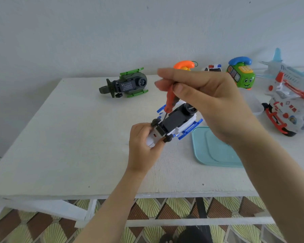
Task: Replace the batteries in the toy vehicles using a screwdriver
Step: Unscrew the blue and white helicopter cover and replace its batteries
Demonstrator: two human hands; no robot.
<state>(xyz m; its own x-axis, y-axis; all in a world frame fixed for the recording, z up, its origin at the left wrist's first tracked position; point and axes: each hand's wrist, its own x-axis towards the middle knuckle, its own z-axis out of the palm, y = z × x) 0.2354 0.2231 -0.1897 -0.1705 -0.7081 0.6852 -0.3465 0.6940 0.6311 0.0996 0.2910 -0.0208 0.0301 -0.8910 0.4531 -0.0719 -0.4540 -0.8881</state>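
Toy vehicle (174,121): likely light, hard, slippery plastic; blue fins (189,128) look fragile, hold the body | left grip (144,146) clamped round its end | right grip (209,102) pinching screwdriver (170,100) just above

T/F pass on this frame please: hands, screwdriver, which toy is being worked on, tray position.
1. The right hand holds the red-handled screwdriver. True.
2. The left hand lies flat on the table. False: it grips the white and blue toy.
3. The green toy lies with its underside showing. True.
4. The screwdriver tip is at the green toy. False: it is at the white and blue toy's underside.
5. The teal tray lies left of the white and blue toy. False: it lies to that toy's right.
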